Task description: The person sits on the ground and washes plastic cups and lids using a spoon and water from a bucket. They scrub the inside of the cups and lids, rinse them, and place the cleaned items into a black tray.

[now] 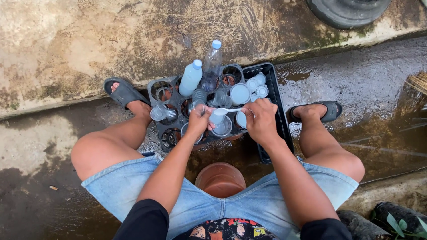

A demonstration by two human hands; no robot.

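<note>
Steadying a small clear plastic bottle (216, 118), left hand (198, 122) clamps it; right hand (262, 120) pinches a white plastic spoon (227, 110). Risk: spoon contents miss the narrow mouth, spilling into the black crate (278, 106).

The 2 clear plastic bottles with blue caps (212, 62) look glossy, as do the small clear plastic cups (239, 94). The white plastic spoon (226, 110) is smooth. The black plastic tray (276, 95) is matt. The concrete ground (80, 40) is rough, stained and wet. The denim shorts (249, 202) are faded cloth.
</note>
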